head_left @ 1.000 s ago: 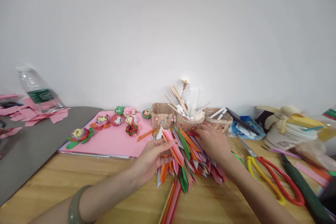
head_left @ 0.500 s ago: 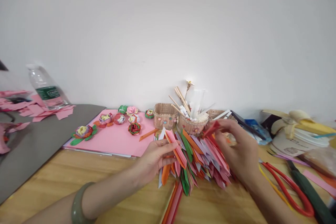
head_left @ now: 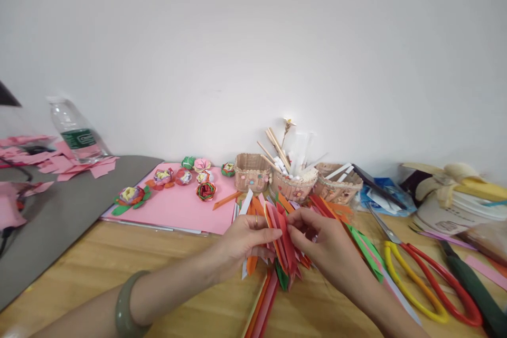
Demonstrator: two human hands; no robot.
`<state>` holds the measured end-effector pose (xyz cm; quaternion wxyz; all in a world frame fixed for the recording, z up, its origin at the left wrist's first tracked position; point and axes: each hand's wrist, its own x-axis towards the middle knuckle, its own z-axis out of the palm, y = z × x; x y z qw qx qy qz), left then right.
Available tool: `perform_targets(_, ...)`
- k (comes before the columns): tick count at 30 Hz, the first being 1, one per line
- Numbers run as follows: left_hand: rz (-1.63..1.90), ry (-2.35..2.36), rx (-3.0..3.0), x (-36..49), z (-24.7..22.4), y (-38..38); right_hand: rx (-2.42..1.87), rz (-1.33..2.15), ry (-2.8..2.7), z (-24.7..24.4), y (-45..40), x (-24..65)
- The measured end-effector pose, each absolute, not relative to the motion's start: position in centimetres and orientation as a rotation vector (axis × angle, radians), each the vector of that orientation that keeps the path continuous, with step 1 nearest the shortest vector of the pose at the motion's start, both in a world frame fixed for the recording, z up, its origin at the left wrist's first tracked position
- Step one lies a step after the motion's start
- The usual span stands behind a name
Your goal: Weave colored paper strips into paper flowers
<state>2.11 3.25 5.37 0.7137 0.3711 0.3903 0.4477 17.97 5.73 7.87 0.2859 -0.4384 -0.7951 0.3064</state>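
My left hand (head_left: 247, 240), with a ring and a green bangle, is closed on a small stack of folded paper pieces (head_left: 277, 229) in pink, orange and red. Close against that stack, my right hand (head_left: 317, 235) pinches a red folded paper piece (head_left: 290, 237); its fingertips meet the paper's right side. Behind and below both hands lies a pile of folded paper pieces (head_left: 251, 265) in many colours, partly hidden by them. Orange and red paper strips (head_left: 261, 303) extend toward me on the wooden table (head_left: 178, 280).
Paper flowers (head_left: 206, 190) sit on a pink sheet (head_left: 170, 211) to the left. Three small baskets (head_left: 252, 174) line the wall, the middle one with sticks. Scissors (head_left: 415, 269), a dark green-handled tool (head_left: 475, 290) and a tub (head_left: 443, 214) lie right; a bottle (head_left: 79, 137) stands left.
My right hand has moved left from the pile's right side, bringing the red paper piece to the stack in my left hand. The left hand stays nearly in place.
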Motion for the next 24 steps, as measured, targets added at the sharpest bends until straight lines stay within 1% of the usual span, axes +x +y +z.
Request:
perform_targets(8,0.98,0.913,0.974,2.0,4.9,3.3,-1.151,0.604,-2.192,7.3,5.1,17.5)
perform_targets(14,0.996,0.881,1.023,2.0,5.2,3.1,-1.128,0.435,-2.124,6.2,5.1,17.5)
perform_targets(18,1.004,0.856,1.017,2.0,5.5,3.0,-1.035,0.502,-2.127,6.3,4.9,17.5)
perform_targets(22,1.123,0.879,0.912,1.9,5.6,3.2,-0.873,0.606,-2.162,6.8,4.9,17.4)
perform_targets(24,1.177,0.873,0.88,1.9,5.7,3.3,-0.862,0.661,-2.158,6.8,4.9,17.3)
